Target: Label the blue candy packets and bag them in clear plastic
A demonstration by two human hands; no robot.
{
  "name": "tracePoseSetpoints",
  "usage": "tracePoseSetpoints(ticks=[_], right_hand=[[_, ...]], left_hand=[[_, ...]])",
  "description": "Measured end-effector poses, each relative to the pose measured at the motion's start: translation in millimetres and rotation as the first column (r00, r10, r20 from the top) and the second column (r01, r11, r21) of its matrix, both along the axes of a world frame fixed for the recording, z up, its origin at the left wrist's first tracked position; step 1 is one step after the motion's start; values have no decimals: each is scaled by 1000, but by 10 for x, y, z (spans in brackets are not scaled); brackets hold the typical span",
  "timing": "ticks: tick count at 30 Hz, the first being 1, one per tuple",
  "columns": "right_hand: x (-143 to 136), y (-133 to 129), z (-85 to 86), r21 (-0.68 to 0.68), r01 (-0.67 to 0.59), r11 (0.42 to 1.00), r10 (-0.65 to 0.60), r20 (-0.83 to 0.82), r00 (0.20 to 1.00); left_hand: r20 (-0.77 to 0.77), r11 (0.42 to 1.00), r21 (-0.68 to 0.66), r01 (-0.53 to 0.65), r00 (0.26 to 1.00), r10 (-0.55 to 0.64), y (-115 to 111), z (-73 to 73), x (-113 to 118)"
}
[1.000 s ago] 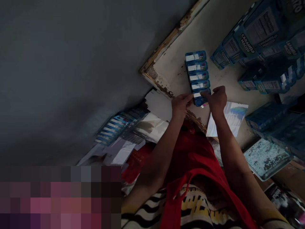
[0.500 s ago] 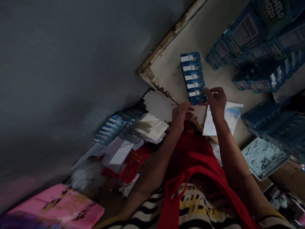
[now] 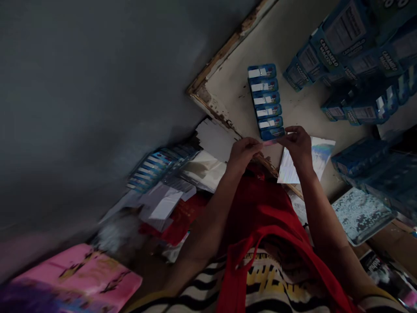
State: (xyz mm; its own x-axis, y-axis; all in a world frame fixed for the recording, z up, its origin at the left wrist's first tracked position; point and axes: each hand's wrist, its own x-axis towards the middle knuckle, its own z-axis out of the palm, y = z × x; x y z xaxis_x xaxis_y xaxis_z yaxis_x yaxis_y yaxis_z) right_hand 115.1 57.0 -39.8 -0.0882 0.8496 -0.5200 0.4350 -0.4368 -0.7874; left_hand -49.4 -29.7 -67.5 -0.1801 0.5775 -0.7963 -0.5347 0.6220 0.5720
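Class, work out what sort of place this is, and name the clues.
Probably a small packing workspace or stockroom: a row of small blue packs on a chipped white table, beside many blue boxes marked "Caramelo Macizo".

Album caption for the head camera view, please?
Left hand and right hand hold a pinkish strip beside blue boxes on a table.

Worn cream tabletop [image 3: 228, 87], chipped wooden edge [image 3: 246, 26]. Row of small blue packs [image 3: 265, 101] on it; silvery iridescent sheet [image 3: 322, 152] at row's five o'clock, blue lettered cartons [image 3: 330, 54] at two.
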Motion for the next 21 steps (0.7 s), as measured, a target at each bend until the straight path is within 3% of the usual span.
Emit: tracePoseSetpoints(ticks=[5, 9, 21], right_hand=[[-172, -31, -83, 133, 10, 991, -46, 269, 962], [-263, -19, -149, 167, -41, 985, -23, 364, 931], [-209, 26, -301, 184, 2, 983, -56, 290, 956]], left_hand=[[-67, 999, -12, 51, 996, -52, 96, -96, -132], [-106, 999, -20, 30, 994, -32, 143, -186, -156], [30, 999, 19, 40, 999, -41, 167, -502, -125]])
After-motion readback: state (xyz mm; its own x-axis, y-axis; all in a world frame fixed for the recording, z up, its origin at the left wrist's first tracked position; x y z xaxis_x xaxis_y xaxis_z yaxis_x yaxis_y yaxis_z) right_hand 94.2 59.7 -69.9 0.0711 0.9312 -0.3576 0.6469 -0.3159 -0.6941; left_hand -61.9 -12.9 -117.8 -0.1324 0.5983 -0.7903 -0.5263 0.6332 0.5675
